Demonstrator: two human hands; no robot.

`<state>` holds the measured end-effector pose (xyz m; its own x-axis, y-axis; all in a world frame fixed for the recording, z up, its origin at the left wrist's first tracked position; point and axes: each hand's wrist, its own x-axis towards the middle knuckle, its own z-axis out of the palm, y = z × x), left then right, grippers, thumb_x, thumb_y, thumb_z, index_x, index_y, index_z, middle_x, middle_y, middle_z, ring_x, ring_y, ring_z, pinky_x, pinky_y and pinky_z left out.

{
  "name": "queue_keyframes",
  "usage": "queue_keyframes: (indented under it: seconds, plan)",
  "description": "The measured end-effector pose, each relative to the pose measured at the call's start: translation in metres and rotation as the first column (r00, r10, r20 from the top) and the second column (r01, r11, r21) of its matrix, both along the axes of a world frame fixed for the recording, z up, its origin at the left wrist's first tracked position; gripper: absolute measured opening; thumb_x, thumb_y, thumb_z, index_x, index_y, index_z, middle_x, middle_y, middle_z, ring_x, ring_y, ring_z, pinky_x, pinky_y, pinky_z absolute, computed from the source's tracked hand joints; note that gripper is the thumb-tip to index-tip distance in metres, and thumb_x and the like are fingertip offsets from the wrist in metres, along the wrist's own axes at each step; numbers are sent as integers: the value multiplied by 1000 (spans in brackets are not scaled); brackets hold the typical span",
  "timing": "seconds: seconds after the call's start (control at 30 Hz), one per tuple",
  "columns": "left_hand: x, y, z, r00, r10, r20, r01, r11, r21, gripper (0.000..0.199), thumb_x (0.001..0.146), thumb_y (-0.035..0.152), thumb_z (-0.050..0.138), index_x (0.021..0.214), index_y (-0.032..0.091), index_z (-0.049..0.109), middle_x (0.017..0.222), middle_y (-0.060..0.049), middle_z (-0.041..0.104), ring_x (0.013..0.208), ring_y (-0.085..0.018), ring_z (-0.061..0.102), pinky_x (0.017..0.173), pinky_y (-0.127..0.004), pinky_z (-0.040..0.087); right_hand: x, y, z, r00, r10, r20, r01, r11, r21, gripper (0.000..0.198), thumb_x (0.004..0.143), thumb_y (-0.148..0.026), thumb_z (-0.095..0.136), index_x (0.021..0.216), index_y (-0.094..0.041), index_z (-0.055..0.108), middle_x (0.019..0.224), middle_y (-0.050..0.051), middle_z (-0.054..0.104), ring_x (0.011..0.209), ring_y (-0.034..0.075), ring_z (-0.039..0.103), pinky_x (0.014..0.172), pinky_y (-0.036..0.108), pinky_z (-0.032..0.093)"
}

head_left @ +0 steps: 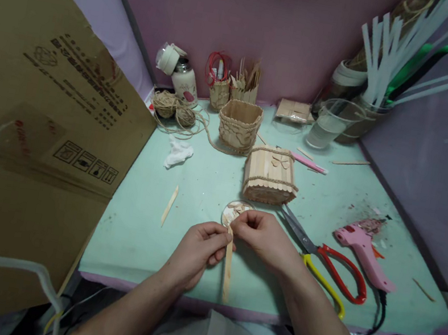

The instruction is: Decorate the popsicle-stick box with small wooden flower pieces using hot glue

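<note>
A thin, pale wooden strip (226, 275) points down toward the table's front edge. My left hand (203, 249) pinches it near its upper end between thumb and fingers. Close against it, my right hand (266, 237) is closed, its fingertips pinched at the strip's top end and partly hiding it. Just beyond my fingers lies a small round dish (225, 214) holding flat wood pieces. Behind the dish, a wooden box (270, 177) trimmed with twisted cord rests on its side, a leaf-like shape on its upper face.
Large scissors (314, 248) and a pink glue gun (364, 256) lie at right. Another stick (169, 206) and white tissue (178, 152) lie left. Behind stand a cord-trimmed basket (237, 129), twine (173, 109), and a plastic cup (329, 125). A cardboard box (45, 101) walls the left side.
</note>
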<state>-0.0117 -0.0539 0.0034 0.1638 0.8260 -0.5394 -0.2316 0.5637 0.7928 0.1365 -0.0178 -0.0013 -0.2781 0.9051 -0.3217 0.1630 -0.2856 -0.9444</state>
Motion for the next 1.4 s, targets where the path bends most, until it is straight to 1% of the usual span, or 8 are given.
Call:
queue_keyframes:
  seconds: [0.17, 0.27, 0.4, 0.57, 0.7, 0.9, 1.17, 1.4]
  plan:
    - [0, 1, -2, 1000, 2, -11, -2, 1000, 3, 25, 65, 35, 75, 65, 14, 61, 49, 3, 54, 40, -3, 34, 41, -19, 17, 0, 0, 2, 1000, -5, 3, 5, 1000, 23, 13, 69, -24, 58, 57, -18, 58, 56, -3, 56, 54, 10, 45, 51, 23, 31]
    - [-1, 1, -4, 1000, -1, -19, 2, 1000, 4, 26, 64, 35, 76, 65, 13, 62, 49, 3, 53, 40, -3, 35, 41, -19, 17, 0, 0, 2, 1000, 2, 3, -2, 1000, 16, 13, 69, -24, 58, 57, -18, 58, 56, -3, 56, 55, 11, 46, 52, 23, 32]
    - [0, 2, -4, 999, -5, -36, 5, 1000, 1, 27, 62, 35, 77, 66, 13, 61, 55, 0, 59, 41, -3, 36, 41, -19, 18, 1, 0, -1, 1000, 16, -7, -16, 1000, 13, 13, 69, -24, 59, 58, -18, 58, 57, -3, 55, 57, 11, 47, 54, 24, 33]
    - [1, 3, -2, 999, -3, -51, 3, 1000, -1, 29, 60, 36, 79, 65, 13, 61, 49, 3, 52, 40, -3, 36, 40, -19, 19, 3, 1, -1, 1000, 18, 13, -18, 1000, 22, 13, 70, -23, 59, 58, -18, 57, 57, -4, 53, 56, 10, 45, 54, 23, 32]
    - [2, 3, 0, 999, 6, -50, -7, 1000, -7, 29, 58, 35, 79, 63, 14, 61, 52, 1, 57, 40, -3, 37, 40, -18, 21, 3, 0, -1, 1000, 8, 1, -8, 1000, 17, 13, 69, -24, 59, 57, -18, 57, 56, -4, 53, 55, 10, 45, 53, 23, 32]
    - [1, 3, 4, 999, -34, 12, 34, 999, -26, 24, 64, 36, 73, 64, 13, 65, 48, 2, 53, 43, -6, 41, 41, -18, 28, 2, -1, -5, 1000, -5, -18, 5, 1000, -2, 15, 72, -25, 58, 59, -18, 58, 56, -1, 58, 56, 12, 50, 52, 23, 35]
    - [0, 4, 2, 1000, -23, -3, 23, 998, -57, 23, 62, 31, 74, 70, 14, 61, 61, -2, 65, 44, -5, 46, 42, -17, 33, 3, -1, -4, 1000, -1, 6, 1, 1000, -2, 14, 72, -25, 58, 60, -18, 58, 57, -2, 57, 55, 11, 46, 51, 23, 32]
    - [1, 5, 0, 999, -37, -23, 37, 999, -33, 18, 64, 27, 71, 68, 15, 58, 46, 6, 51, 40, -4, 41, 39, -16, 28, 0, -3, -3, 998, -36, 44, 35, 999, 19, 11, 68, -24, 57, 60, -17, 59, 58, -3, 55, 56, 10, 44, 53, 23, 32]
